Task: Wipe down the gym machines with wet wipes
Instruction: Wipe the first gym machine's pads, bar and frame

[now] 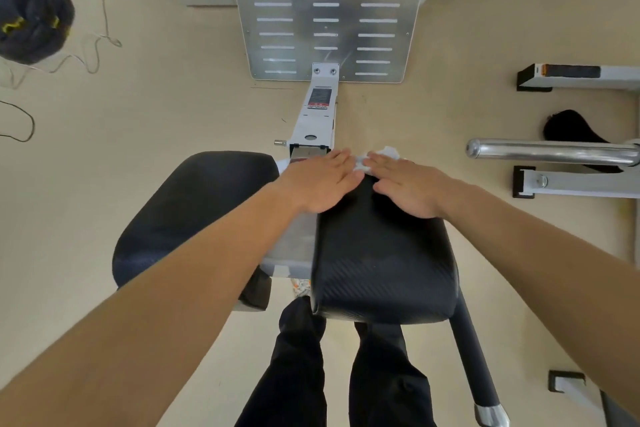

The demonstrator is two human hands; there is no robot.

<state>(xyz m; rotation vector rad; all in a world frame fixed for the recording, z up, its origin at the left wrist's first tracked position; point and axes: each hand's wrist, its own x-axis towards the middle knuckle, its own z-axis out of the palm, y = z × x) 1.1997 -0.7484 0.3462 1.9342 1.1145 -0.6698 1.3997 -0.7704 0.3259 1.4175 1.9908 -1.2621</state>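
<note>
Head view, looking straight down. A beige floor [173,107] is filling the frame. At the top a silver footplate [301,24] with three columns of slots is lying flat, its far edge meeting red and white shapes that are being cut off by the frame. In the centre a black pad [384,263] with a woven texture is standing just in front of the person, and a rounded black seat [187,211] is sitting lower down to its left, partly hidden under the left forearm. Black trousers [294,374] are showing below the pad. On the right a chrome bar [550,152] is jutting in, its far end running out of view. A white rail [317,121] is joining the footplate to the seat.

Both arms are reaching forward. The left hand [318,180] and the right hand [405,184] are lying flat on the far end of the pad, fingers straight and together, pressing down rather than gripping. The white wipe [389,152] is lying crumpled at that far edge, mostly hidden beneath the fingertips of both hands, with only a bunched corner showing past the right fingers.

A red, black and white label [319,99] is sitting on the rail; its writing is too small to read.
</note>
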